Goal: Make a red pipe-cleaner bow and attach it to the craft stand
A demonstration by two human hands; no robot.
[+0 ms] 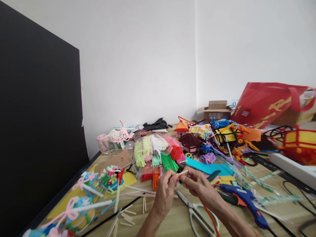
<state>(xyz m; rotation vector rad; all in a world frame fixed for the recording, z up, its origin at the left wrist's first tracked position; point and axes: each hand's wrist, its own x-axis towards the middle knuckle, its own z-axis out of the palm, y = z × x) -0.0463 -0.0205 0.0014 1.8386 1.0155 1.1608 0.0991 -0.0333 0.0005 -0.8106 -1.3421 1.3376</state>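
My left hand and my right hand meet above a wooden tabletop, and their fingertips pinch a short pale wooden stick from either end. A thin orange pipe cleaner runs down past my right wrist, but its upper end is hidden. Below my hands lie white-handled scissors. To the right of my right hand rests a blue hot glue gun.
Clear bags of coloured pipe cleaners fill the table's middle, with pipe-cleaner crafts on both sides. Loose wooden sticks lie at lower left. A blue sheet lies ahead, a black board stands left, and a red bag sits back right.
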